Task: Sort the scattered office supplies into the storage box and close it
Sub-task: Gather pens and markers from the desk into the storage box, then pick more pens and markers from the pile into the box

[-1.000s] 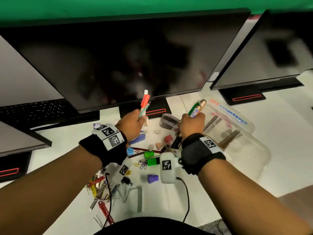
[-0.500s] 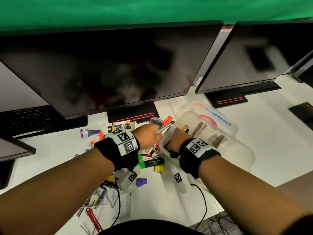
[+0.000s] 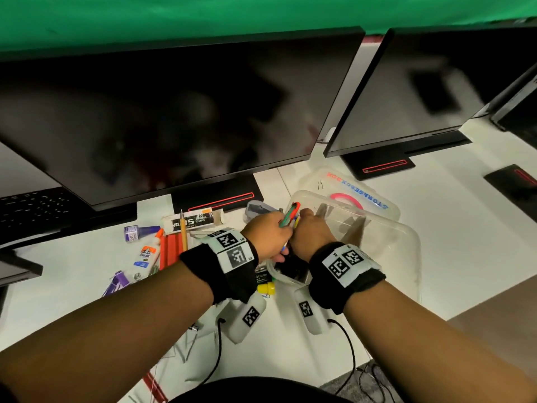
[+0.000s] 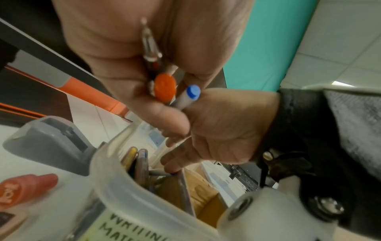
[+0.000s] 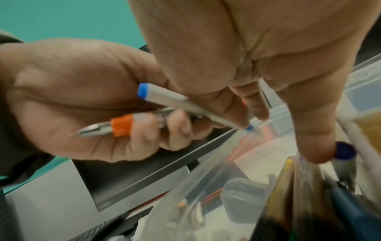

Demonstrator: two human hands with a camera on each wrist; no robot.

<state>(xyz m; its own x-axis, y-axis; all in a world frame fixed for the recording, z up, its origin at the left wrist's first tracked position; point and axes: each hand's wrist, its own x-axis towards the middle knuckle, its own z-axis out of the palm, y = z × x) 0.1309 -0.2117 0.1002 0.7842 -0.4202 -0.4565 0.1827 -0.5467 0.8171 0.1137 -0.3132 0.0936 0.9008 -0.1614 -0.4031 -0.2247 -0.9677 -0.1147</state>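
— What stands behind all the clutter?

— Two dark monitors. The big monitor (image 3: 162,112) fills the middle, its screen off, and its black base (image 3: 216,196) with a thin red line sits on the white desk (image 3: 453,228).

— And the other one?

— The second monitor (image 3: 430,91) stands just to the right, tilted away, on its own base (image 3: 380,165) with the same red stripe.

— Anything further left?

— A black keyboard (image 3: 35,207) at the desk's left edge, partly under the big monitor.

— Behind the screens?

— A green backdrop (image 3: 203,16) runs across the top.

— And near the front?

— A black cable (image 3: 350,353) trails over the desk's near edge.
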